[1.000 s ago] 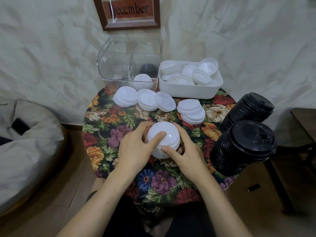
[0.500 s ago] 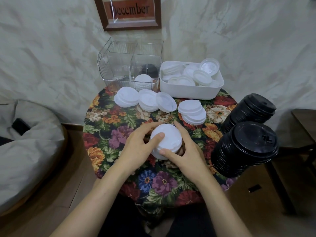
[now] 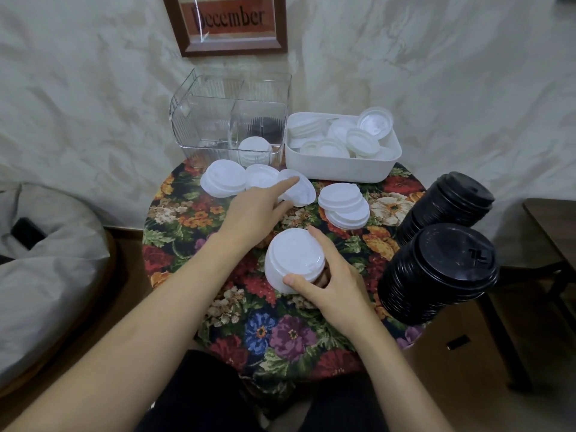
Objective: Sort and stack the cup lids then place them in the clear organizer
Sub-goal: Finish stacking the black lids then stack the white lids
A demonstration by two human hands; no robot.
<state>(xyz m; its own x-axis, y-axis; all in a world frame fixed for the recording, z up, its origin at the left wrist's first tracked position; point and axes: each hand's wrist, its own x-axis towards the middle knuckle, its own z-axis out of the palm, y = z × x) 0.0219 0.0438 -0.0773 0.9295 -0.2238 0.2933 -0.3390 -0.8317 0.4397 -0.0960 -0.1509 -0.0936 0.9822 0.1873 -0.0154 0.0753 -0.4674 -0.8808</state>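
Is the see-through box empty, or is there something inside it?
Not empty. The clear organizer holds white lids in its front right compartment, with a dark thing behind them; I cannot tell what.

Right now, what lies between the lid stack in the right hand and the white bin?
In the head view, a pile of white lids sits on the floral tablecloth between the held stack and the bin.

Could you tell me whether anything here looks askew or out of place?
One white lid by the left hand leans tilted on its neighbouring pile; both black stacks tilt too.
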